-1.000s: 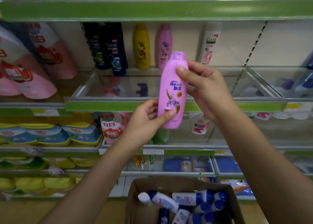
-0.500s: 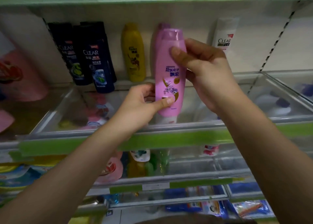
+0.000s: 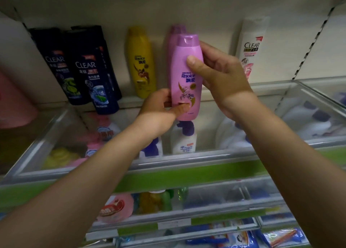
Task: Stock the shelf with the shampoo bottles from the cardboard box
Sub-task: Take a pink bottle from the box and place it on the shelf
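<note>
Upright, the pink shampoo bottle (image 3: 186, 79) has its long axis running nearly straight up and down, purple cap on top and its printed label facing the camera. Both hands hold it in the air above the clear shelf (image 3: 187, 160), right in front of a second pink bottle (image 3: 173, 41) standing at the back wall. The right hand (image 3: 222, 82) wraps the upper half, thumb pressed on the front and fingers curled behind out of sight. The left hand (image 3: 159, 111) pinches the lower end, thumb on the label, its fingers hidden behind the bottle. A yellow bottle (image 3: 141, 62) stands to the left, dark bottles (image 3: 84, 67) further left, and a white bottle (image 3: 251, 47) to the right, its base covered by the right hand. Goods below the clear shelf are blurred, and the cardboard box is out of frame
</note>
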The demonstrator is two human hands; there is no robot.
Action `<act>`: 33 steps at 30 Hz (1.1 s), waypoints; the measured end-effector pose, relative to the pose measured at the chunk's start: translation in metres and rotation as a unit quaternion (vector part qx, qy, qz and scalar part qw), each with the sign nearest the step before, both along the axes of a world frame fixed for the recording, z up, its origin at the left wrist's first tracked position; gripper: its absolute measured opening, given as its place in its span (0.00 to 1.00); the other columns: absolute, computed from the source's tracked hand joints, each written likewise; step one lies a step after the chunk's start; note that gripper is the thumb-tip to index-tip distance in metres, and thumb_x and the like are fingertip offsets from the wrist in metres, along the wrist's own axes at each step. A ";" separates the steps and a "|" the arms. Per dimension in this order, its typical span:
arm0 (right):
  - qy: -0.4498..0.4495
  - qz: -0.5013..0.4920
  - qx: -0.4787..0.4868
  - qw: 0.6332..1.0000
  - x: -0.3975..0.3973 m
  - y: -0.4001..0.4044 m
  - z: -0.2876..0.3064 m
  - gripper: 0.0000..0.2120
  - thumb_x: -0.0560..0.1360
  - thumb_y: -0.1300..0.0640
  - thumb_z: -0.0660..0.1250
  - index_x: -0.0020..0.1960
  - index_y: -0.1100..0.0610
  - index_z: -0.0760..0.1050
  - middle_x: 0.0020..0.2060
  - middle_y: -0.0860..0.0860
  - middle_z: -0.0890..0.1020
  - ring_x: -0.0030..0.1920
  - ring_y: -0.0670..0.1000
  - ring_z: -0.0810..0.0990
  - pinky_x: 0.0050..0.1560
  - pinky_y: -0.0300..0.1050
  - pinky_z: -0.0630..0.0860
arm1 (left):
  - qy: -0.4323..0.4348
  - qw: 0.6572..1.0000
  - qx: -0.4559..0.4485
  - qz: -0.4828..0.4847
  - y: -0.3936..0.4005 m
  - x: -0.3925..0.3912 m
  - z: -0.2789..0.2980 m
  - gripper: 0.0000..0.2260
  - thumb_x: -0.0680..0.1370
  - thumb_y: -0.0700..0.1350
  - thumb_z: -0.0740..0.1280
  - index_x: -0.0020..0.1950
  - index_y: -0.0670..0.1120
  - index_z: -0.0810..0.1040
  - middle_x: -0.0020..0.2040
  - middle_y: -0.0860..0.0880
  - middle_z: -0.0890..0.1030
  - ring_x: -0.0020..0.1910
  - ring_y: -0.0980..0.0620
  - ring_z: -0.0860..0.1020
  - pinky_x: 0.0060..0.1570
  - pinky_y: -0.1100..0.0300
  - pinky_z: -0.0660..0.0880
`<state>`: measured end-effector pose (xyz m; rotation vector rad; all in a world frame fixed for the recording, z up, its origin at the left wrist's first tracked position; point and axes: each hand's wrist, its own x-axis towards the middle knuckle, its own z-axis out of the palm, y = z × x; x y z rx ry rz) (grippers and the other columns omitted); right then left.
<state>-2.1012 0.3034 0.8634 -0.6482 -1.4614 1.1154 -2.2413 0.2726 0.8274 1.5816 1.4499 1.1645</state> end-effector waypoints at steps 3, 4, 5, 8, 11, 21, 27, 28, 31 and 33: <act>-0.018 -0.003 -0.003 1.000 0.000 0.011 0.001 0.21 0.77 0.62 0.67 0.70 0.62 0.71 0.58 0.59 0.82 0.55 0.54 0.82 0.53 0.45 0.80 | 0.016 1.000 0.010 0.010 0.012 0.003 0.000 0.09 0.74 0.42 0.71 0.52 0.51 0.76 0.49 0.52 0.81 0.51 0.51 0.80 0.55 0.57 0.75; -0.023 0.000 -0.001 1.000 0.000 0.014 0.001 0.21 0.78 0.62 0.67 0.70 0.62 0.70 0.59 0.59 0.81 0.56 0.55 0.82 0.54 0.46 0.80 | 0.017 1.000 0.013 0.015 0.015 0.003 0.000 0.09 0.74 0.42 0.70 0.53 0.50 0.76 0.49 0.52 0.81 0.51 0.52 0.80 0.54 0.58 0.75; -0.027 0.002 0.003 1.000 -0.001 0.018 0.001 0.21 0.78 0.62 0.67 0.70 0.63 0.70 0.59 0.60 0.81 0.56 0.56 0.82 0.55 0.47 0.80 | 0.018 1.000 0.014 0.020 0.019 0.003 -0.001 0.10 0.75 0.42 0.70 0.54 0.49 0.76 0.49 0.52 0.81 0.51 0.52 0.79 0.52 0.60 0.75; -0.035 0.004 0.018 0.999 -0.002 0.028 0.000 0.20 0.78 0.61 0.66 0.69 0.63 0.71 0.57 0.60 0.81 0.52 0.53 0.82 0.52 0.46 0.79 | 0.009 1.000 0.017 0.024 0.027 0.003 -0.002 0.09 0.75 0.42 0.69 0.54 0.48 0.76 0.48 0.51 0.81 0.49 0.52 0.79 0.47 0.64 0.75; -0.048 -0.004 0.025 0.999 -0.004 0.034 -0.002 0.21 0.78 0.58 0.67 0.69 0.62 0.71 0.55 0.60 0.82 0.51 0.53 0.83 0.49 0.45 0.79 | 0.010 0.999 0.026 0.029 0.033 0.002 -0.004 0.08 0.76 0.42 0.69 0.53 0.49 0.75 0.44 0.54 0.79 0.44 0.57 0.78 0.43 0.68 0.74; -0.074 -0.046 0.024 0.996 -0.009 0.047 -0.002 0.21 0.78 0.56 0.68 0.69 0.58 0.72 0.54 0.57 0.82 0.49 0.50 0.83 0.48 0.42 0.80 | 0.012 0.998 0.026 0.047 0.043 -0.001 -0.008 0.14 0.76 0.45 0.69 0.61 0.46 0.75 0.53 0.48 0.81 0.51 0.51 0.79 0.50 0.62 0.75; -0.092 -0.052 0.017 0.994 -0.012 0.054 -0.001 0.22 0.78 0.55 0.68 0.70 0.57 0.72 0.52 0.55 0.83 0.49 0.51 0.84 0.50 0.44 0.81 | 0.019 0.998 0.031 0.049 0.046 -0.003 -0.007 0.14 0.76 0.45 0.69 0.60 0.46 0.76 0.53 0.47 0.81 0.52 0.49 0.79 0.52 0.58 0.76; -0.091 -0.052 0.016 0.994 -0.012 0.054 -0.001 0.21 0.78 0.55 0.68 0.70 0.57 0.72 0.51 0.55 0.83 0.48 0.50 0.84 0.49 0.43 0.80 | 0.021 0.998 0.030 0.049 0.046 -0.003 -0.007 0.13 0.76 0.45 0.69 0.60 0.45 0.76 0.53 0.47 0.81 0.51 0.50 0.79 0.52 0.58 0.76; -0.093 -0.053 0.016 0.994 -0.013 0.056 -0.001 0.22 0.77 0.55 0.68 0.70 0.57 0.72 0.52 0.54 0.83 0.49 0.51 0.83 0.51 0.44 0.81 | 0.022 0.998 0.024 0.049 0.047 -0.004 -0.006 0.13 0.76 0.45 0.68 0.60 0.45 0.75 0.53 0.46 0.81 0.51 0.49 0.79 0.53 0.56 0.76; -0.098 -0.055 0.018 0.994 -0.013 0.057 -0.001 0.22 0.77 0.54 0.69 0.70 0.57 0.72 0.52 0.54 0.82 0.51 0.52 0.83 0.53 0.47 0.81 | 0.019 0.998 0.024 0.049 0.048 -0.004 -0.007 0.13 0.76 0.45 0.68 0.60 0.44 0.75 0.53 0.46 0.81 0.51 0.49 0.79 0.54 0.54 0.77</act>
